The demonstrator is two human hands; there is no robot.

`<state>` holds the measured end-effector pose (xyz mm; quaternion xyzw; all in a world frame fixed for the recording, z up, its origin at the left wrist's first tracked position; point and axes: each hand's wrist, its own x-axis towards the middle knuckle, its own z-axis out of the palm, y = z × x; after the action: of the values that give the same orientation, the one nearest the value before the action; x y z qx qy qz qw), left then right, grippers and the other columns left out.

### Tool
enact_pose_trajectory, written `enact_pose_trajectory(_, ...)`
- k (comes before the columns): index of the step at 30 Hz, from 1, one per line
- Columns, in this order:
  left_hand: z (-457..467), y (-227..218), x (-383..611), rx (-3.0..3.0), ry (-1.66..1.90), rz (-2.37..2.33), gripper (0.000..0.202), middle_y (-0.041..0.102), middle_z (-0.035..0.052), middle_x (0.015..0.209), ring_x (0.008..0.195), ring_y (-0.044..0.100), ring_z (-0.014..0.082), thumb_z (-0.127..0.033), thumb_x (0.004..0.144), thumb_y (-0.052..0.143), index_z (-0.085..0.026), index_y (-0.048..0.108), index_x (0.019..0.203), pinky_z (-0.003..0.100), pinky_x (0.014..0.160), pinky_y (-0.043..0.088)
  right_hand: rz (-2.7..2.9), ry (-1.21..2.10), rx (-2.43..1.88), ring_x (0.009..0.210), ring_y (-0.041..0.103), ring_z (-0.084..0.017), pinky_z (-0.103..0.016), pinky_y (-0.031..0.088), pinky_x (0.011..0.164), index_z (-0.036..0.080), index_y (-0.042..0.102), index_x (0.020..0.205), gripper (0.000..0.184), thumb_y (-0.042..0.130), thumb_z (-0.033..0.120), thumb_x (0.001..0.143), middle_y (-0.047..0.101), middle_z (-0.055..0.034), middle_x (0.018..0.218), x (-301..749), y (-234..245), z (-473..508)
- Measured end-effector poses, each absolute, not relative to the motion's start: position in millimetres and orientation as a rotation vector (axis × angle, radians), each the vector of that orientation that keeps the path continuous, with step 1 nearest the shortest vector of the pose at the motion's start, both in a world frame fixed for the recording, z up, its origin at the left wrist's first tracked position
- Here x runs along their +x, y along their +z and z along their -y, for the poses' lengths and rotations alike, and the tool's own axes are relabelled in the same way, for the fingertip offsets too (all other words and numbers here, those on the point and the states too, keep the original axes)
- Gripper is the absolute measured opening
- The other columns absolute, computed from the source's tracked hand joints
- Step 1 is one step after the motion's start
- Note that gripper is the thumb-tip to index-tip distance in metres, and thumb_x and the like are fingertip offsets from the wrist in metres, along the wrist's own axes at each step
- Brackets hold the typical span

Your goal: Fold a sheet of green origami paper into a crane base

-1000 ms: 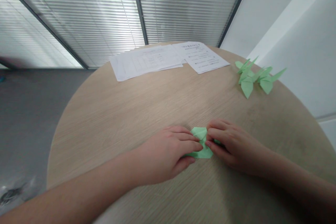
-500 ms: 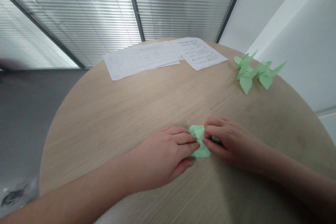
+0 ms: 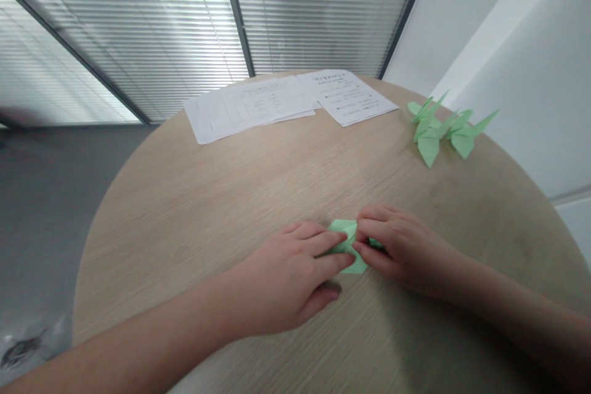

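Note:
A small piece of green origami paper (image 3: pixel 344 226), partly folded, lies on the table between my hands. My left hand (image 3: pixel 295 274) rests flat on its left part, with the fingers stretched out and a gap between the index and middle fingers. From the right side my right hand (image 3: pixel 397 246) pinches the paper, thumb and fingertips close together. Both hands cover much of the paper, so its full outline and the pinched fold are hidden.
Several folded green paper cranes (image 3: pixel 429 141) stand at the far right of the round wooden table (image 3: pixel 207 197). White printed sheets (image 3: pixel 258 104) lie along the back edge. Behind are window blinds (image 3: pixel 305 18), with a white wall (image 3: pixel 530 92) at right.
My left hand's index and middle fingers have spread further apart on the paper. My right hand keeps its pinch. The whole view has shifted slightly.

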<state>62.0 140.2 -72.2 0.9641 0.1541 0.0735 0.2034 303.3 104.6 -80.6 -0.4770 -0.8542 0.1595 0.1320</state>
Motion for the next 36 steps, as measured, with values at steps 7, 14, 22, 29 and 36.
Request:
enact_pose_trajectory(7, -142.8, -71.9, 62.1, 2.684, 0.198, -0.394, 0.043, 0.063, 0.0087, 0.14, 0.132, 0.053, 0.0281, -0.036, 0.097, 0.06, -0.019, 0.06, 0.137, 0.045, 0.116, 0.039, 2.482, 0.465, -1.403, 0.079, 0.057, -0.022, -0.037, 0.045, 0.076, 0.017, 0.059, 0.076, 0.02, 0.052, 0.017, 0.095, 0.06, -0.0055, 0.08, 303.4, -80.1, -104.2)
enact_pose_trajectory(14, -144.5, -70.6, 61.5, 2.655, 0.208, -0.378, 0.051, 0.063, 0.0105, 0.14, 0.132, 0.054, 0.0287, -0.037, 0.095, 0.063, -0.017, 0.057, 0.142, 0.045, 0.119, 0.037, 2.474, 0.446, -1.431, 0.08, 0.059, -0.022, -0.037, 0.045, 0.076, 0.017, 0.058, 0.074, 0.02, 0.053, 0.016, 0.093, 0.061, -0.0062, 0.08, 301.9, -81.4, -103.3)
enact_pose_trajectory(22, -149.7, -67.6, 58.4, 2.585, 0.231, -0.402, 0.05, 0.064, 0.0096, 0.138, 0.13, 0.055, 0.0266, -0.039, 0.094, 0.065, -0.016, 0.059, 0.138, 0.042, 0.118, 0.038, 2.533, 0.615, -1.202, 0.081, 0.059, -0.019, -0.033, 0.046, 0.075, 0.019, 0.061, 0.083, 0.016, 0.054, 0.019, 0.098, 0.064, -0.0043, 0.087, 319.2, -76.4, -107.7)
enact_pose_trajectory(29, -147.8, -72.2, 60.4, 2.643, 0.212, -0.392, 0.043, 0.065, 0.0086, 0.138, 0.134, 0.054, 0.0275, -0.035, 0.096, 0.064, -0.019, 0.062, 0.136, 0.045, 0.12, 0.035, 2.585, 0.469, -1.028, 0.086, 0.063, -0.019, -0.035, 0.048, 0.08, 0.022, 0.069, 0.103, 0.013, 0.056, 0.022, 0.1, 0.069, -0.0061, 0.095, 323.1, -78.1, -104.1)
enact_pose_trajectory(36, -147.1, -71.6, 60.3, 2.648, 0.233, -0.394, 0.041, 0.066, 0.0087, 0.136, 0.131, 0.056, 0.0259, -0.03, 0.096, 0.063, -0.016, 0.062, 0.135, 0.041, 0.121, 0.034, 2.543, 0.562, -1.031, 0.078, 0.06, -0.017, -0.032, 0.046, 0.076, 0.021, 0.068, 0.09, 0.021, 0.051, 0.019, 0.103, 0.067, -0.0039, 0.086, 317.6, -80.2, -103.5)
